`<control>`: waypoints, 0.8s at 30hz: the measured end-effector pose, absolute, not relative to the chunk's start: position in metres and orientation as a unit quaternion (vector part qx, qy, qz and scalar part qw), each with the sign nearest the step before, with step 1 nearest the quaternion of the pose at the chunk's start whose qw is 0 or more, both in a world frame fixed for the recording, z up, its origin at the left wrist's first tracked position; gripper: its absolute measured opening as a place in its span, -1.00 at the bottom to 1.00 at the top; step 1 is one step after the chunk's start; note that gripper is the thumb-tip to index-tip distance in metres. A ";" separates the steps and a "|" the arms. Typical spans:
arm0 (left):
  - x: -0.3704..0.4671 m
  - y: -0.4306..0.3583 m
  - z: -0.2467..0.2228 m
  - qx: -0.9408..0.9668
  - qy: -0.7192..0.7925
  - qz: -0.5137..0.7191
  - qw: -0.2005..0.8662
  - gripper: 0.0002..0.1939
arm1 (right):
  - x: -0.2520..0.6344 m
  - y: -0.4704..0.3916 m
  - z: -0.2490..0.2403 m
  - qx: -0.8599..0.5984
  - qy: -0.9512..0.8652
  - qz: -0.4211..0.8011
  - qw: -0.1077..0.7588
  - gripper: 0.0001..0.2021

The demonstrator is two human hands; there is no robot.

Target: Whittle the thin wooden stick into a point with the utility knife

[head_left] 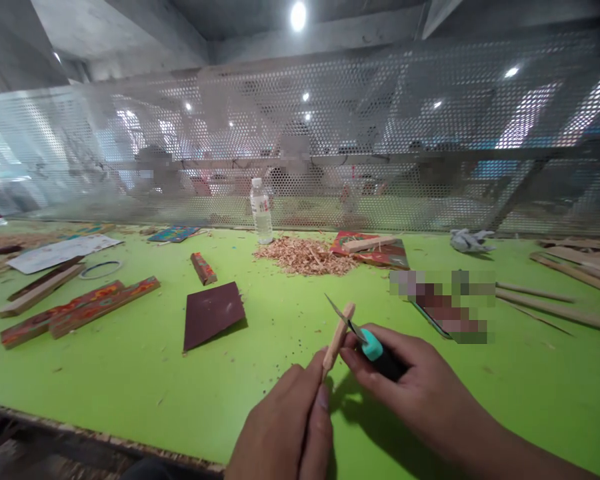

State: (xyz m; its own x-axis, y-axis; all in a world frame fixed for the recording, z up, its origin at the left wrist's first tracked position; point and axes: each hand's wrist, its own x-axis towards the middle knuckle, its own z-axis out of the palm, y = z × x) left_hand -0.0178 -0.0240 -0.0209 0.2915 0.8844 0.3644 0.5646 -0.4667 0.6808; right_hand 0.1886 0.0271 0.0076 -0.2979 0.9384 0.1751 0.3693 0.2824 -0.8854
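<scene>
Green table [120, 387]; clear bottle [262, 212], contents uncertain; hands [413, 383] hold knife [373, 345], stick [338, 339]

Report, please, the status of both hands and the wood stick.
Left hand gripping wood stick. Right hand holding knife, blade across stick. Shavings pile beyond, apart from both hands.

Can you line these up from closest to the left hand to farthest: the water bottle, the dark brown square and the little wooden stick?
1. Wooden stick: nearest, held in the left hand.
2. Dark brown square: on the green table, ahead and to the left.
3. Water bottle: farthest, standing near the table's back.
</scene>
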 end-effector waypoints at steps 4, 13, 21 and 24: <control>-0.022 -0.020 -0.017 0.775 0.437 0.369 0.267 -0.49 | 0.190 0.026 0.009 -0.459 -0.703 0.394 0.375 -0.77; -0.026 -0.018 -0.009 0.659 0.446 0.356 0.491 -0.38 | 0.190 0.021 0.010 -0.439 -0.716 0.396 0.372 -0.76; -0.017 -0.020 0.000 0.638 0.441 0.329 0.538 -0.50 | 0.190 0.021 0.011 -0.426 -0.731 0.378 0.376 -0.73; -0.016 -0.020 0.000 0.648 0.452 0.329 0.517 -0.58 | 0.189 0.022 0.012 -0.422 -0.738 0.378 0.368 -0.82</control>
State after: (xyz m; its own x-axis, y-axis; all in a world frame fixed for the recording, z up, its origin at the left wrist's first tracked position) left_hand -0.0159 -0.0197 0.0002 0.3753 0.9260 -0.0416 0.2462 -0.0563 0.9676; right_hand 0.1886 0.0220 0.0116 -0.3734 0.9003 0.2237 0.3446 0.3585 -0.8676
